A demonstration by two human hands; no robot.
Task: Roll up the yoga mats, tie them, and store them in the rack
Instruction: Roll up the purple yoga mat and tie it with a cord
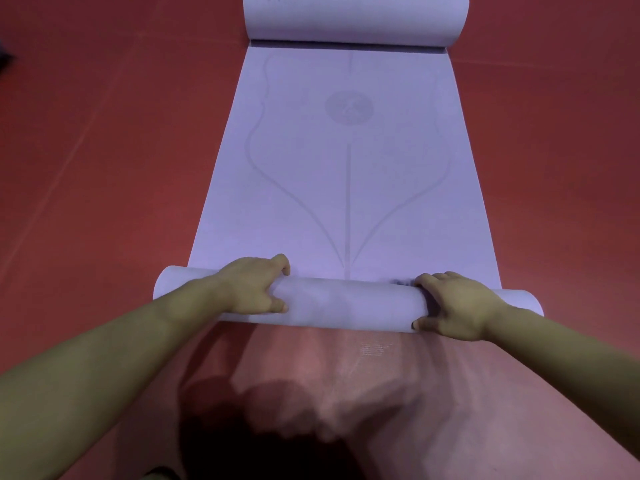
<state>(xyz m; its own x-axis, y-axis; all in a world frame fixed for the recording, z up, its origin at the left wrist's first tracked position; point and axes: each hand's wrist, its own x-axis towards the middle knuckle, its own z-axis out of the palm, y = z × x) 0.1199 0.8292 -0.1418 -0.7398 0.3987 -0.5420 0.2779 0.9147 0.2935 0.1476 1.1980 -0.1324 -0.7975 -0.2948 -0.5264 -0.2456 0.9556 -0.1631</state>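
A lavender yoga mat (346,161) with faint line markings lies stretched out on the red floor. Its near end is wound into a roll (346,303) lying crosswise in front of me. My left hand (252,285) grips the roll left of centre, fingers curled over the top and thumb on the near side. My right hand (457,306) grips it right of centre in the same way. The far end of the mat curls up into a second, larger roll (356,19) at the top of the view.
Red floor (104,150) surrounds the mat on both sides. A dark shadow falls on the floor just below the roll. A dark object shows at the far left edge (4,53).
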